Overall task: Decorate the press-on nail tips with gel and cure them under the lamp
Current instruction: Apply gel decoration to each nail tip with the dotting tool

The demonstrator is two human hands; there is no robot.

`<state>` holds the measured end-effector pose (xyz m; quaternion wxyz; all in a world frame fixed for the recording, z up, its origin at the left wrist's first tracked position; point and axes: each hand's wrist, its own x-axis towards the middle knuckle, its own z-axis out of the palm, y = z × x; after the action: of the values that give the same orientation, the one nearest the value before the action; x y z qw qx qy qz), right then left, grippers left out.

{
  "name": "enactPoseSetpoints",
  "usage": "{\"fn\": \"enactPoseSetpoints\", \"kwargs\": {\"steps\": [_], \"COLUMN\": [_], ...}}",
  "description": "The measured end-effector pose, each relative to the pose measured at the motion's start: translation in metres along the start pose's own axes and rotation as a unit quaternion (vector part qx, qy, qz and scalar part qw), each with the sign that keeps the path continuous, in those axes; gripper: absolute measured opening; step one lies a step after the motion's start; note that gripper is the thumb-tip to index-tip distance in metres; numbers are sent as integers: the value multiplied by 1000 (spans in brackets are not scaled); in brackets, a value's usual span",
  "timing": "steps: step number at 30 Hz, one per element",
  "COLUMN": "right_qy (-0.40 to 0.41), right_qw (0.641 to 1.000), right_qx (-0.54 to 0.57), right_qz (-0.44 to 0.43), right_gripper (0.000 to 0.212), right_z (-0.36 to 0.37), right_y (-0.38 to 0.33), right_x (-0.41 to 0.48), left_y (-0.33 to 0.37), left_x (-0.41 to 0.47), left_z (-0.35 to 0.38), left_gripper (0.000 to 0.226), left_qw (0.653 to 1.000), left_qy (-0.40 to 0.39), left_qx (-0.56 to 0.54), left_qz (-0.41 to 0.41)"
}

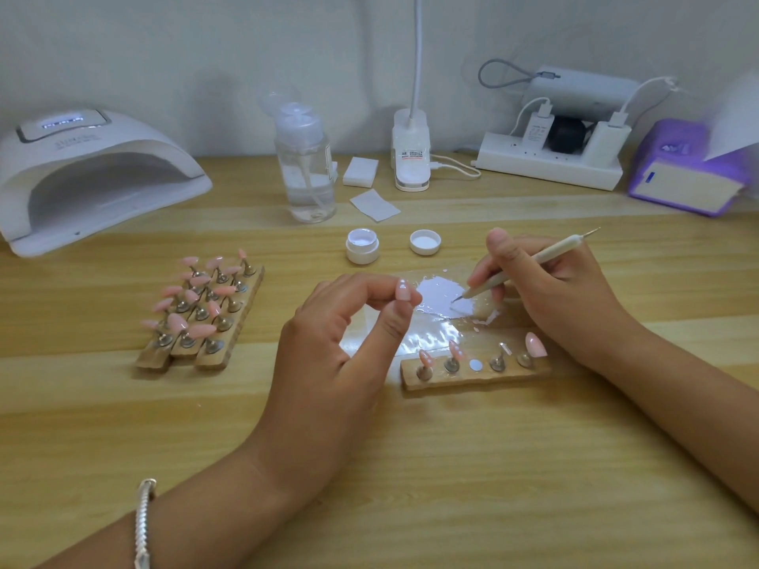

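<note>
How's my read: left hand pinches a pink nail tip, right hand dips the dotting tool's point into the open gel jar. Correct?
No: the head view shows the right hand holding the point of the dotting tool in the white gel on the clear sheet, not in the open gel jar behind it. The left hand does pinch a pink nail tip.

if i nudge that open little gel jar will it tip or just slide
Probably slides: the gel jar looks squat and wide-based on the smooth table. Likely light, so easily knocked. Its lid is off, so gel could smear out.
</note>
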<state>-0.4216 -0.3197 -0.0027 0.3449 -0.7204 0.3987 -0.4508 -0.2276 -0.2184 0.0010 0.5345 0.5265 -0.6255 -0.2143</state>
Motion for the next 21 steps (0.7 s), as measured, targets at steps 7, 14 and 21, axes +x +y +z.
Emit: {"fn": "enactPoseSetpoints", "kwargs": {"steps": [7, 14, 21], "right_qy": [-15, -13, -11], "right_qw": [1000, 999, 999], "right_qx": [-23, -27, -23], "right_qz": [-14, -15, -20], "right_gripper": [45, 44, 45], "right_z": [1, 2, 1], "right_y": [2, 2, 2], "right_x": [0, 0, 0], "left_y": [0, 1, 0], "left_x": [-1, -1, -1], "left_z": [0, -1, 0], "left_gripper": [12, 11, 11], "left_qw": [1000, 1000, 1000], "left_qy": [-2, -6, -5], "left_qx": [1, 0, -3], "left_qz": [-3, -7, -8]}}
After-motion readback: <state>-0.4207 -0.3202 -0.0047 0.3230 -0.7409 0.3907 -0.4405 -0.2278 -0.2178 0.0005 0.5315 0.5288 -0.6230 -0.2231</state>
